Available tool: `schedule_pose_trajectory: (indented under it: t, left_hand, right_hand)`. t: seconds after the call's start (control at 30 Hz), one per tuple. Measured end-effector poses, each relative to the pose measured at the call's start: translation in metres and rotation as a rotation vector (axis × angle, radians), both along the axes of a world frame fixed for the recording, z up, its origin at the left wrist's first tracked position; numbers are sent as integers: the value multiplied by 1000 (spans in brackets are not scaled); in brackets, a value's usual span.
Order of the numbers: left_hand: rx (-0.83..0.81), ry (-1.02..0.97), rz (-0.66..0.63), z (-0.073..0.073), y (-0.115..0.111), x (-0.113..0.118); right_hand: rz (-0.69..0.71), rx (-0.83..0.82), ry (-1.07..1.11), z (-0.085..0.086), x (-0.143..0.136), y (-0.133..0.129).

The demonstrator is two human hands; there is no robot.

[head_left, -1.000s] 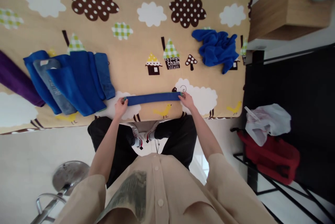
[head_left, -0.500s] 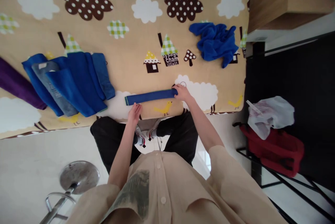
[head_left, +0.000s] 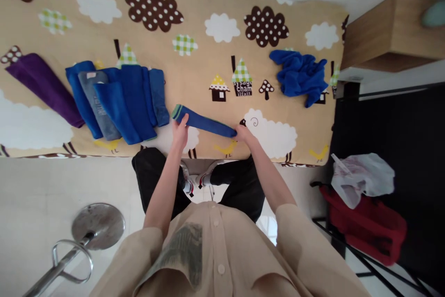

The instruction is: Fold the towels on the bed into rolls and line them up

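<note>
A long, narrow folded blue towel (head_left: pixel 210 124) with green edging stretches between my hands above the front of the patterned cloth. My left hand (head_left: pixel 180 131) grips its green-edged end, thumb on top, and that end is raised. At the other end my right hand (head_left: pixel 243 134) is closed around the towel. To the left lie several folded blue towels (head_left: pixel 134 97) overlapping in a row, with a grey-blue one (head_left: pixel 99 104) among them. A rolled or folded purple towel (head_left: pixel 45 86) rests farther left. On the right side sits a crumpled blue towel (head_left: pixel 301 74).
The beige printed cloth (head_left: pixel 194 74) covers the surface before me. A wooden box-like unit (head_left: pixel 392 33) stands at the right. Below it are a white plastic bag (head_left: pixel 365 176) and a red bag (head_left: pixel 368 227). A round metal stool base (head_left: pixel 99 226) is at the lower left.
The folded blue towel's left end has come up off the cloth, now held in my left hand. My right hand keeps hold of the other end. The head view has shifted left.
</note>
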State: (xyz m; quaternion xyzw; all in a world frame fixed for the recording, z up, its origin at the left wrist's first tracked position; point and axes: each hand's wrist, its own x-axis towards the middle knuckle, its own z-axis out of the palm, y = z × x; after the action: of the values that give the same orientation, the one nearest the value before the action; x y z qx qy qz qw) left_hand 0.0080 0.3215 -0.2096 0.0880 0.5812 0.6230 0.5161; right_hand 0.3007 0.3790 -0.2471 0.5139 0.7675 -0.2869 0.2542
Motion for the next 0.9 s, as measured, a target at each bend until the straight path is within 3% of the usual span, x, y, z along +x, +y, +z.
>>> schedule_pose_trajectory:
  t: [0.17, 0.27, 0.37, 0.47, 0.63, 0.77, 0.9]
  left_hand:
    - [284, 456, -358, 82, 3, -48]
    - [386, 533, -497, 129, -2, -72]
    - [393, 527, -568, 160, -14, -94]
    - [361, 558, -582, 174, -30, -114]
    - [318, 672, -623, 180, -49, -140]
    - [313, 704, -606, 175, -51, -155]
    - [298, 696, -593, 164, -51, -164]
  right_hand:
    - [-169, 186, 417, -11, -74, -39]
    - [-272, 140, 582, -19, -130, -56]
    - [-316, 70, 618, -27, -185, -70]
    - [-362, 44, 661, -30, -232, -79]
    - [-369, -16, 734, -32, -289, -86]
    - [-359, -74, 755, -35, -315, -85]
    - [-335, -97, 713, -42, -321, -83]
